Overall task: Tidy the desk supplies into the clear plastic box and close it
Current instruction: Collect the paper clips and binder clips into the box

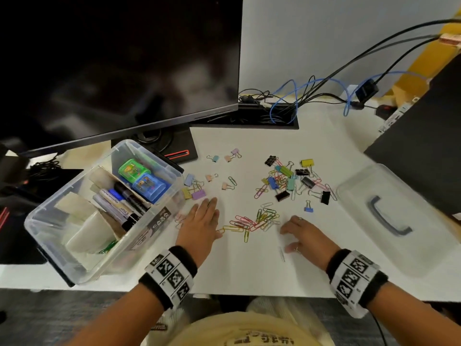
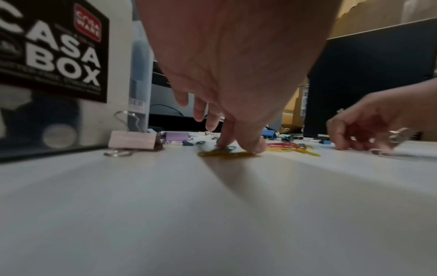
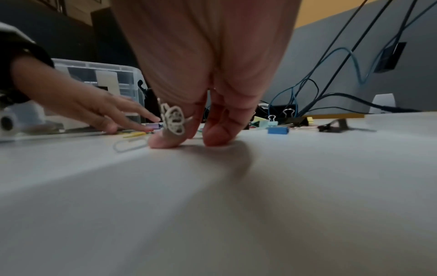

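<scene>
My left hand (image 1: 199, 222) lies flat and open on the worktop (image 1: 249, 265), thumb on a yellow paper clip (image 2: 224, 154), seen only from the wrist. My right hand (image 1: 303, 234) rests relaxed, holding nothing. Beyond, one clear box (image 1: 45, 236) stands open, angled away leftward; one lid (image 1: 389, 221) lies right.

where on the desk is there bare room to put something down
Bare desk along the near edge between the wrists, and behind the binder clips up to the cable slot. Crowded: between box and lid.
</scene>
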`<state>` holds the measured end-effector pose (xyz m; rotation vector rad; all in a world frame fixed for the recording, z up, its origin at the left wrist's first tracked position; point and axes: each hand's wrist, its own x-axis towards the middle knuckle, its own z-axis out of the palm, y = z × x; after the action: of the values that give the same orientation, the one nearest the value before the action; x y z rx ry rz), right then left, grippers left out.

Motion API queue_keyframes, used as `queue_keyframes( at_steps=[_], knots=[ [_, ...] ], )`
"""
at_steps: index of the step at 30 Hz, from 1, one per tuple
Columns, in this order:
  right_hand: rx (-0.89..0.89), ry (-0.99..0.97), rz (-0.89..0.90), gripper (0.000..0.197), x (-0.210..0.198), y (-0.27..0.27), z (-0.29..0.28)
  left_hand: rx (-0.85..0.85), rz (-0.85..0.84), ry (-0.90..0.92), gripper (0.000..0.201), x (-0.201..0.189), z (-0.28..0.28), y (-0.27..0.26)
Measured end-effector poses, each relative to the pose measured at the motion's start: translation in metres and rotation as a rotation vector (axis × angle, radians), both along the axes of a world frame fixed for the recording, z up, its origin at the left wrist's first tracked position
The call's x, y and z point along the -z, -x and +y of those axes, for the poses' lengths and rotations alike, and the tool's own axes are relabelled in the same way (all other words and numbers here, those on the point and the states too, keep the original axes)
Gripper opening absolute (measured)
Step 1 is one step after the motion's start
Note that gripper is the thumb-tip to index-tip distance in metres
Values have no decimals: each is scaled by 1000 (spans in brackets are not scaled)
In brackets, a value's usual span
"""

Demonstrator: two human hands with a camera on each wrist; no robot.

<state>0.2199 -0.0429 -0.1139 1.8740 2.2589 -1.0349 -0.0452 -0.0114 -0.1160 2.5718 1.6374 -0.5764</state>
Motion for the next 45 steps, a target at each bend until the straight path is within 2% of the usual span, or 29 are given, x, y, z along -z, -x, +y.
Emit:
queue_keyframes(
  at_steps=[3, 6, 8, 11, 13, 16, 19, 22, 25, 28, 31, 34, 39, 42, 44, 45],
  knots=[
    [-15, -88, -48, 39, -2, 22, 10, 44, -80, -57, 66, 9, -11, 2],
    [-47, -89, -98, 78, -10, 38, 30, 67, -145, -69, 68, 13, -15, 2],
    [-146, -28, -206, 105, -15, 42, 48, 40, -138, -50, 69, 11, -17, -1],
    [-260, 50, -300, 117, -20, 44, 68, -10, -119, -40, 65, 10, -11, -5],
    [-290, 88, -294, 111, -20, 45, 67, -39, -100, -6, 57, 9, -8, -5],
    [-327, 115, -278, 85, -20, 46, 51, -48, -114, 43, 65, 5, -11, -11],
    [-333, -49, -262, 61, -29, 58, 63, 21, -190, 65, 59, 6, -22, -12],
    [-364, -129, -275, 67, -35, 78, 102, -52, -347, 87, 58, 4, -20, -7],
    [-424, -31, -337, 72, -30, 88, 121, -92, -457, 43, 57, 10, -9, 5],
    [-410, -39, -364, 71, -23, 75, 111, -150, -566, 112, 42, 3, -3, 8],
    [-386, -76, -383, 75, -17, 54, 87, -254, -606, 177, 35, 6, 2, 6],
    [-311, -45, -266, 78, -9, 33, 51, -335, -684, 217, 29, 7, 5, 0],
    [-206, -19, -52, 72, -4, 32, -5, -297, -714, 352, 25, 4, 7, -30],
    [70, -149, -20, 60, -4, 26, -15, -245, -791, 266, 26, 1, 7, -36],
    [293, -180, -30, 52, -6, 14, -21, -199, -689, 188, 41, -2, 6, -31],
    [343, -150, -56, 51, -7, 9, -25, -176, -588, 195, 52, -3, 4, -26]
  ],
)
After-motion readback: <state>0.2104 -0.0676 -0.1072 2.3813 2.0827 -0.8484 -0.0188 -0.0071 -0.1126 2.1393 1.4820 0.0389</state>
